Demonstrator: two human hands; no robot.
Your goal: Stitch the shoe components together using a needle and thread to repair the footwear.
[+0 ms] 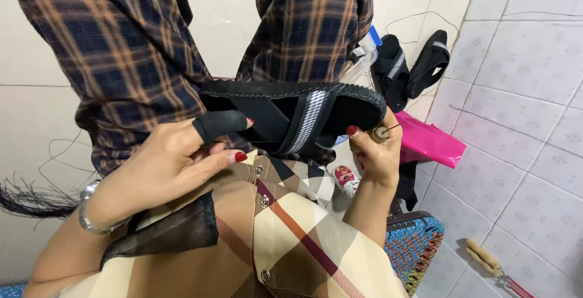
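Observation:
A black sandal (291, 113) with a grey-and-white striped strap lies sideways over my lap. My left hand (182, 158) grips its near edge; a black cover sits on the thumb tip and the nails are red. My right hand (375, 152) is at the sandal's toe end, closed on a small awl-like tool (382, 133) with a round handle, its thin metal point close to the sole's stitched rim. Dark thread trails off nearby.
My legs are in dark plaid trousers (121, 49). A pair of black sandals (410, 67) stands by the wall beside a pink bag (428, 143). A small tube (346, 179), a woven mat (413, 246) and a wooden-handled tool (486, 261) lie on the tiled floor.

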